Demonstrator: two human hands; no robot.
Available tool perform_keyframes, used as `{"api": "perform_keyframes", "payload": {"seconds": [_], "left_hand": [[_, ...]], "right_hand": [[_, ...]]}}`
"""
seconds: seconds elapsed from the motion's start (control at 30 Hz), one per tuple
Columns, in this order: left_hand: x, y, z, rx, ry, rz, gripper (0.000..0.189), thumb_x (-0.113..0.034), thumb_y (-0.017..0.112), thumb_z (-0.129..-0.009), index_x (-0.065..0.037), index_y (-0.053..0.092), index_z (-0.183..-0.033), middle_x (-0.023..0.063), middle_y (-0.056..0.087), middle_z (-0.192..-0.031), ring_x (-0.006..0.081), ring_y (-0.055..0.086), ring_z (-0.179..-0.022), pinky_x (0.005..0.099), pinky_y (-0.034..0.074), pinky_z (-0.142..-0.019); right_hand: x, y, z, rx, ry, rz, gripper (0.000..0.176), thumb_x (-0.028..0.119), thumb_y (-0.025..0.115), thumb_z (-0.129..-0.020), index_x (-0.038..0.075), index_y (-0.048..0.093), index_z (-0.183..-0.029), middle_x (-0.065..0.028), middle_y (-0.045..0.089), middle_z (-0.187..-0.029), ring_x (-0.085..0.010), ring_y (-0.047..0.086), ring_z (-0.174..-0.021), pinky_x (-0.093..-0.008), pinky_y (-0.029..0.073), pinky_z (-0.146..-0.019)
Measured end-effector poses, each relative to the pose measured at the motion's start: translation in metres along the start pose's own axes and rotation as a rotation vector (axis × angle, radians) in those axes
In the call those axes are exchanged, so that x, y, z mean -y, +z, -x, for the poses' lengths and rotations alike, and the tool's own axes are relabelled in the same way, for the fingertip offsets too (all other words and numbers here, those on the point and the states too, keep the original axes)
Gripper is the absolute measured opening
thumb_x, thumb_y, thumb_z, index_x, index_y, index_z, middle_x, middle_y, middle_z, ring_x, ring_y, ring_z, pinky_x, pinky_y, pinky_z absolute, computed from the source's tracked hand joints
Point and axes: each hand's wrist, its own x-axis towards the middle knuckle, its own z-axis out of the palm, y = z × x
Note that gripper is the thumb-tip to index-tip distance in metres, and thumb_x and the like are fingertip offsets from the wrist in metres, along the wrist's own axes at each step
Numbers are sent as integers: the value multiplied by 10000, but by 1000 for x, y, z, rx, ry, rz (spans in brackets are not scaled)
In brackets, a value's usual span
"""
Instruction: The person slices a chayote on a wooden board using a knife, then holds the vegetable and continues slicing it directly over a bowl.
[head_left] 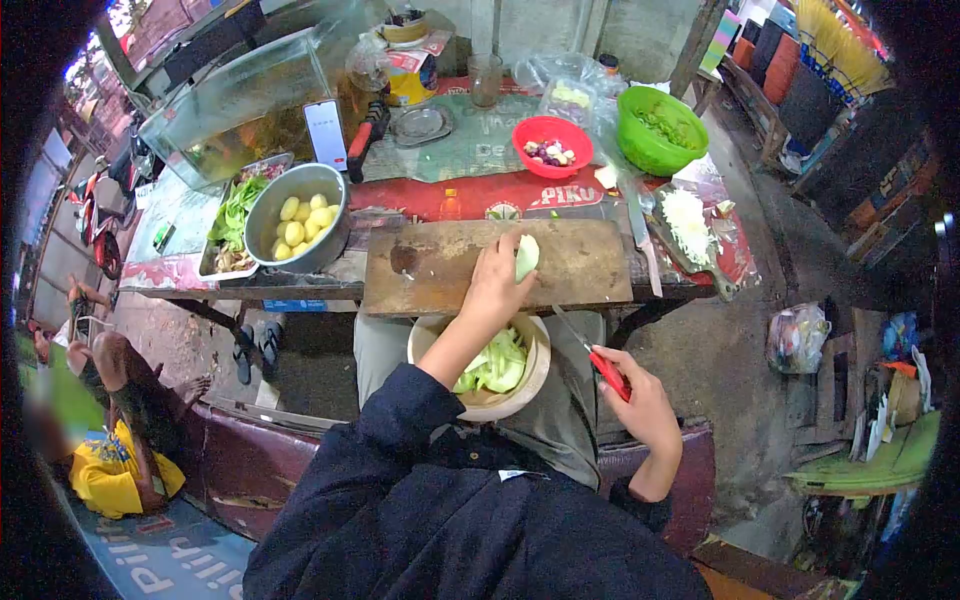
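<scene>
Holding a pale green vegetable piece point(527, 257) in the left hand point(497, 275), with fingers bent round it and mostly closed, above the wooden board point(440, 255) at the near edge of the table point(385, 198). Hiding part of the piece behind those fingers, so not showing clearly whether it is touching the wood. Gripping a red-handled knife point(608, 372) in the right hand point(643, 402), with fingers closed round the handle, and pointing its narrow blade up and leftward, just below the board's near edge and well apart from the piece. Balancing a pale round bowl point(541, 372) between the legs, below the board, and holding green strips point(499, 364) inside it, partly under the left forearm.

Lying just right of the board: a larger knife point(639, 225), with its handle toward the near edge. Resting beside that, on a second board point(722, 278): white shreds point(686, 226). Standing farther back: a red bowl point(552, 170) of small bulbs and a green bowl point(661, 165) of cut greens. Sitting left of the wooden board: a metal pot point(338, 226) of peeled potatoes point(297, 232), beside a tray point(212, 262) of leafy greens point(235, 212). Leaning upright behind the pot: a phone point(325, 135). Sitting far left: a person in yellow point(108, 478).
</scene>
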Motion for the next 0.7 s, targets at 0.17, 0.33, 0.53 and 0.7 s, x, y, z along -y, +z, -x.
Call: {"api": "perform_keyframes", "payload": {"seconds": [0.17, 0.33, 0.53, 0.7], "left_hand": [[4, -21, 7, 44, -29, 9, 578, -57, 722, -806, -31, 504, -1340, 222, 629, -1125, 418, 590, -1051, 483, 470, -972], [13, -42, 29, 33, -43, -82, 507, -74, 720, -805, -28, 563, -1285, 207, 621, -1132, 420, 584, -1058, 490, 467, -981], [4, -51, 48, -40, -62, -206, 516, -94, 725, -819, -37, 570, -1309, 209, 581, -1193, 419, 561, -1118, 493, 459, -999], [7, -56, 57, -94, 38, -137, 383, -89, 753, -837, -25, 620, -1191, 172, 617, -1171, 388, 594, -1083, 452, 479, -966]], "right_hand": [[-2, 5, -6, -27, 16, -13, 455, 72, 652, -924, 105, 564, -1369, -181, 661, -1288, -395, 638, -1178, -416, 508, -972], [-9, 51, -32, -95, -4, -77, 490, 108, 565, -1005, 158, 448, -1477, -133, 662, -892, -227, 694, -786, -377, 543, -758], [10, 106, -59, -8, 27, -32, 525, 146, 480, -1048, 147, 297, -1540, -238, 662, -1141, -381, 692, -982, -456, 541, -860], [18, 110, -66, -78, -106, 79, 523, 181, 494, -1017, 186, 375, -1525, -250, 632, -1260, -490, 660, -982, -565, 535, -838]]}}
